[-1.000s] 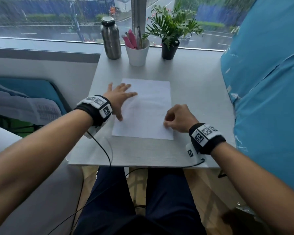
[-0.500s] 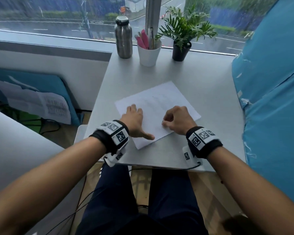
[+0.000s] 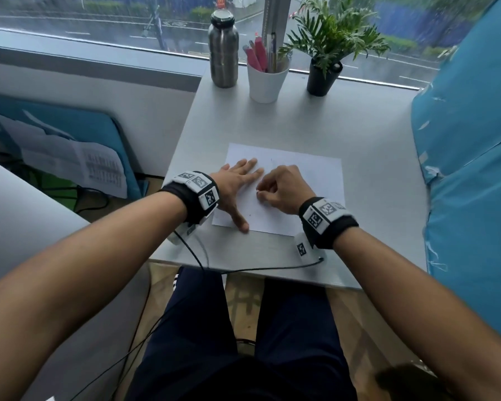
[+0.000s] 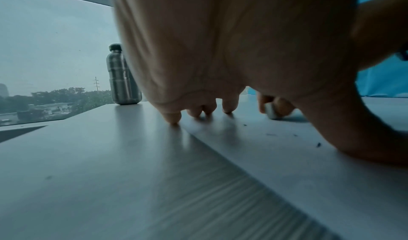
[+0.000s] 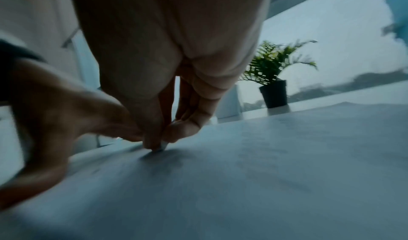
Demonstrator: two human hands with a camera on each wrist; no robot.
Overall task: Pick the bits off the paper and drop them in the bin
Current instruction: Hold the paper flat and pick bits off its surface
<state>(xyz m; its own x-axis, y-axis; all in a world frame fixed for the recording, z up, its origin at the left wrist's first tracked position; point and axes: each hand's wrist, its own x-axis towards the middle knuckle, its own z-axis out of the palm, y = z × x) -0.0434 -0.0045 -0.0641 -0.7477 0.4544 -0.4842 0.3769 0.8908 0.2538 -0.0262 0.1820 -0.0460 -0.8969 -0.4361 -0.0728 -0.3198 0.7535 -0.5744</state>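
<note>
**Two hands on a sheet of paper at a window desk**

Nearest the viewer, the person's lap in dark trousers sits under the edge of a pale grey table (image 3: 373, 180). A white sheet of paper (image 3: 310, 175) lies flat on the table. The left hand (image 3: 237, 183) presses on the paper's left part with fingers straight and spread, holding nothing. Just beside it, over the middle of the paper, the right hand (image 3: 281, 189) is curled, thumb and fingertips pinching a small pale block (image 4: 272, 112) whose tip touches the sheet. A few tiny dark bits (image 4: 318, 144) lie on the paper near the left thumb. Beyond the paper, along the window, stand a steel bottle (image 3: 223, 50), a white cup of pens (image 3: 266, 79) and a potted plant (image 3: 330, 47)
</note>
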